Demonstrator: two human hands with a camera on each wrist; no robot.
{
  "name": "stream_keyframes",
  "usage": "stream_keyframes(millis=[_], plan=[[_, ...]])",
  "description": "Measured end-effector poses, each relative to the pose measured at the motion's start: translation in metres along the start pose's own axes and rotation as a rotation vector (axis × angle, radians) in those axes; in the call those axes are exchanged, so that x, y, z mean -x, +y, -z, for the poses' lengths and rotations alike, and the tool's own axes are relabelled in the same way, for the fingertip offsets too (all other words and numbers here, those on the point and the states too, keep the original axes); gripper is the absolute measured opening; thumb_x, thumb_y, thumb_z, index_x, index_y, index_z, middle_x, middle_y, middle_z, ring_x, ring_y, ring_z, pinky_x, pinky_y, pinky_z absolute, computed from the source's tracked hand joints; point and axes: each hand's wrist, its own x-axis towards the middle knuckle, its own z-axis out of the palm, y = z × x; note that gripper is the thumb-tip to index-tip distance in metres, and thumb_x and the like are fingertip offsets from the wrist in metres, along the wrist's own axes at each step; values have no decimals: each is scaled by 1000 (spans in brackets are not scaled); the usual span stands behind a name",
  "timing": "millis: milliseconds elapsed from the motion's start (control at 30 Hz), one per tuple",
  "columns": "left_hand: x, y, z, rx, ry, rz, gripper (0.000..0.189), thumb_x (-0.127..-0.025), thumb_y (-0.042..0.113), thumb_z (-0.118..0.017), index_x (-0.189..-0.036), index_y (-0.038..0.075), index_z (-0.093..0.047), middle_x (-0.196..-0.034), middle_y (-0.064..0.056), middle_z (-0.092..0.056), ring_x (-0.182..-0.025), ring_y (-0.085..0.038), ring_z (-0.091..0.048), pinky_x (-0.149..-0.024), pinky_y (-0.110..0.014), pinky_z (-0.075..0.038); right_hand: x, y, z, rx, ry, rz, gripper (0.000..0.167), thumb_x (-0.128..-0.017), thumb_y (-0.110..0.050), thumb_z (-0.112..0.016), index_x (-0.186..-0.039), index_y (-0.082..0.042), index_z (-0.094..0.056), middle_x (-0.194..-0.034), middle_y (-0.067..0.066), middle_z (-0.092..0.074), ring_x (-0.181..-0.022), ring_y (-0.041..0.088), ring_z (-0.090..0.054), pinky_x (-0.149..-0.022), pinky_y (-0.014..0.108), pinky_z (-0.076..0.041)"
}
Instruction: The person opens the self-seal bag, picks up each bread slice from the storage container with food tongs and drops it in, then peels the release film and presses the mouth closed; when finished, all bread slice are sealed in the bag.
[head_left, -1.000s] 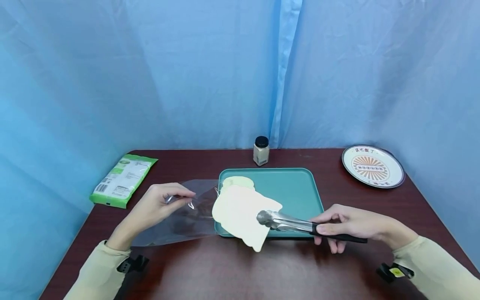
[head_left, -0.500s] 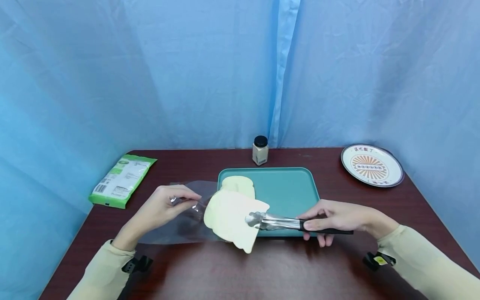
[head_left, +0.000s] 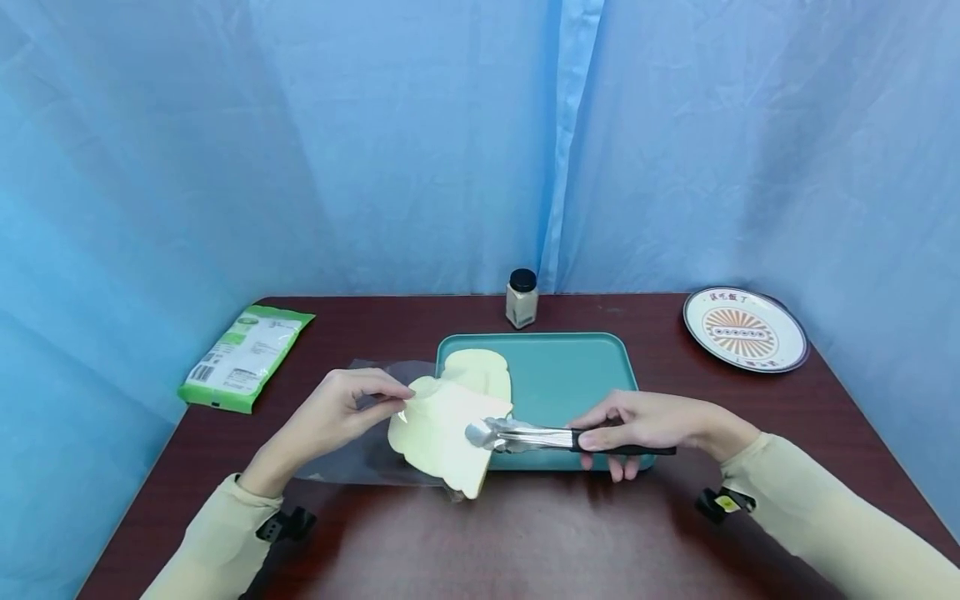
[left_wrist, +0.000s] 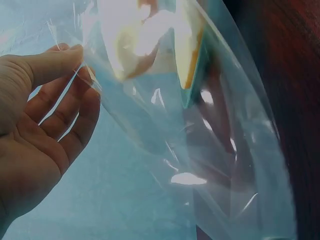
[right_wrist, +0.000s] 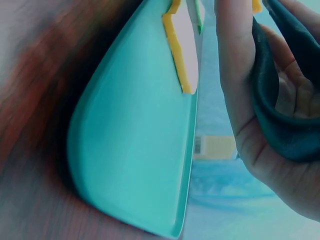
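Blue curtains [head_left: 375, 150] backed a dark red table [head_left: 600, 542]. I had the left hand [head_left: 337, 421] pinching the clear bag [head_left: 356, 462], centre-left; the right hand [head_left: 648, 423], centre-right, gripped the tongs [head_left: 536, 438]. Tong tips held a bread slice [head_left: 437, 433] lower centre, over the teal tray's [head_left: 573, 379] left front corner. Step in hand, I judged: bagging that slice; couldn't tell how far in. Next move likely called for keeping the bag mouth wide and feeding it leftward.
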Motion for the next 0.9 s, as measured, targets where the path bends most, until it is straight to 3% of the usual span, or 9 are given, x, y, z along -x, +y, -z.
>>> stream_keyframes(millis=[233,333,467,667,900], plan=[[-1,0,-4,-8,11,-11,24,-89,-1,-76,-109,12,-79,-104,3,-74,-88,-11,-68,-67,-29,-56,-11,-8,1,17,27,-45,33,-107,-23,-56,-136,-10,-64,-108,30,-66,-68,18,-67,-61,45,-61],[-1,1,-6,-22,16,-18,25,-89,-1,-76,-108,13,-79,-105,4,-74,-92,-11,-69,-85,-28,-56,-15,-11,0,37,28,-57,33,-106,-25,-57,-134,-10,-66,-107,30,-66,-67,19,-67,-61,44,-61],[-3,2,-8,-32,21,-33,25,-89,-2,-76,-108,13,-79,-104,5,-74,-95,-11,-69,-104,-29,-47,-22,-15,-1,48,30,-75,34,-105,-27,-58,-132,-7,-67,-106,28,-67,-66,20,-67,-60,42,-61],[-3,1,-10,-39,29,-49,24,-87,-4,-77,-106,10,-79,-101,4,-75,-96,-13,-69,-109,-33,-43,-37,-20,-5,29,56,-123,33,-104,-30,-61,-131,-12,-69,-104,21,-70,-65,20,-68,-59,35,-60],[-3,4,-13,-38,16,-5,25,-87,-3,-78,-106,12,-80,-103,7,-74,-99,-11,-68,-107,-45,-46,-52,-27,-8,15,88,-165,35,-103,-33,-62,-130,-12,-70,-104,23,-69,-63,20,-67,-58,34,-60]])
